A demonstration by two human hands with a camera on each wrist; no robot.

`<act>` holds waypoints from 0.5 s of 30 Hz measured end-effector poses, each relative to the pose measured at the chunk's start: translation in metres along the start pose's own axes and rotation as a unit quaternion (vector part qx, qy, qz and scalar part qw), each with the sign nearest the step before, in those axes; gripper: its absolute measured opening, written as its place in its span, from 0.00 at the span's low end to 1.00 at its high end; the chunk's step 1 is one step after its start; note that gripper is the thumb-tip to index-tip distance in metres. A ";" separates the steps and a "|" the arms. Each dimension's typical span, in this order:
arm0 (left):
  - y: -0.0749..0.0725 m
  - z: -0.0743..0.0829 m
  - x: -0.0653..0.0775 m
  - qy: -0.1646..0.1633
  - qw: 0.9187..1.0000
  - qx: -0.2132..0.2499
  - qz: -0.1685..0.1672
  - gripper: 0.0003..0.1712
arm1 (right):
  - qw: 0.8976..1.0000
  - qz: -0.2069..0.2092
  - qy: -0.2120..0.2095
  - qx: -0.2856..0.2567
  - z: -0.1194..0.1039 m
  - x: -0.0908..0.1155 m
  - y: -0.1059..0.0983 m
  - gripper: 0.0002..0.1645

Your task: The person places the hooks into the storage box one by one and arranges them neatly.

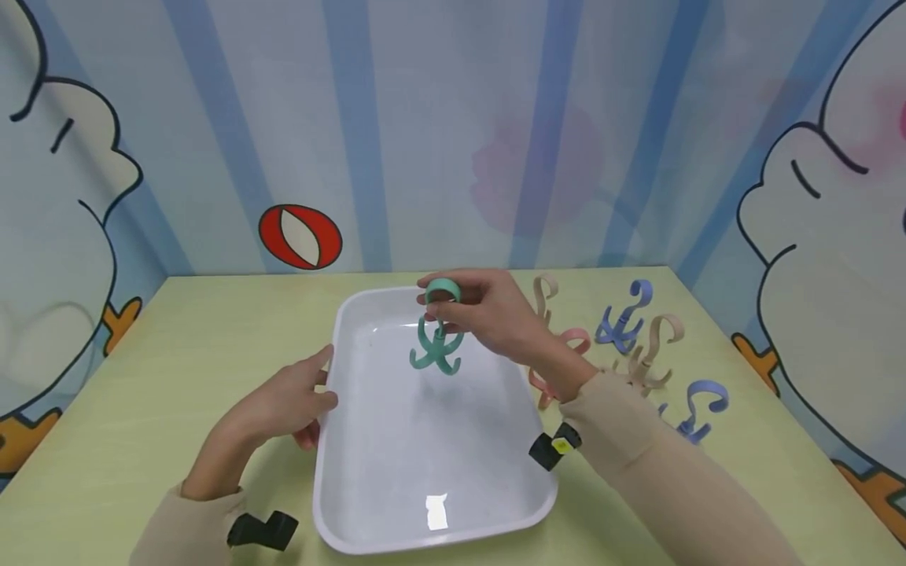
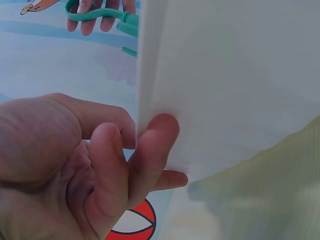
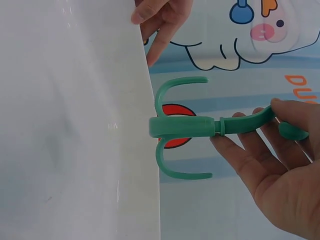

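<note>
My right hand [image 1: 495, 310] pinches the curved upper part of a green hanging hook [image 1: 437, 350], whose several prongs point down over the white tray [image 1: 439, 464]. In the right wrist view, thumb and fingers of this hand [image 3: 285, 165] hold the hook's bent top, and its stem and prongs [image 3: 185, 127] stick out past the fingertips. At the tray's left side, my left hand [image 1: 290, 401] grips the rim. The left wrist view shows curled fingers [image 2: 160, 135] of that hand against the tray's outer wall [image 2: 225, 90].
Right of the tray, more multi-prong hooks stand on the pale yellow table [image 1: 212, 346]: a blue hook [image 1: 623, 318], a beige hook [image 1: 654, 354], another blue hook [image 1: 701, 409] and a pink hook [image 1: 576, 339] partly behind my right wrist. A striped cartoon wall [image 1: 439, 157] closes the back.
</note>
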State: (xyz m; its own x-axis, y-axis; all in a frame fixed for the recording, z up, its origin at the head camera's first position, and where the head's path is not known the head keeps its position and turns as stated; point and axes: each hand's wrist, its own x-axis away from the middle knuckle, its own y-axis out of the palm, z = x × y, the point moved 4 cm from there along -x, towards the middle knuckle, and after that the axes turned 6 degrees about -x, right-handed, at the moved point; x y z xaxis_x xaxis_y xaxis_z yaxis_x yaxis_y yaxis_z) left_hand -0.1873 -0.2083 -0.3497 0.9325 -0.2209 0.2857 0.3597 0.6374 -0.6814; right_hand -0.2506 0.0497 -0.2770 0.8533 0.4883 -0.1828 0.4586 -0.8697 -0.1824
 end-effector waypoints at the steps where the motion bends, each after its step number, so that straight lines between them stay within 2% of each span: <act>1: 0.000 0.000 0.000 0.000 1.000 -0.001 0.000 0.47 | 1.000 -0.002 0.000 0.000 0.000 -0.001 0.001 0.23; 10: 0.000 0.001 0.000 0.013 1.000 -0.003 -0.004 0.47 | 1.000 -0.007 0.001 -0.004 0.003 -0.011 0.008 0.23; 15: 0.001 0.001 0.000 0.007 1.000 0.000 -0.002 0.47 | 1.000 -0.009 0.007 -0.007 0.005 -0.017 0.012 0.22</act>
State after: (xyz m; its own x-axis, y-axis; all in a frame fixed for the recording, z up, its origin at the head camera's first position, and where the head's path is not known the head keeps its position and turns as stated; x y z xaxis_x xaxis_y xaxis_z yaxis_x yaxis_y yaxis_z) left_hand -0.1871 -0.2067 -0.3502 0.9317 -0.2329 0.2787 0.3627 0.6370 -0.6802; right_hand -0.2612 0.0314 -0.2812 0.8485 0.5026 -0.1654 0.4771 -0.8620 -0.1713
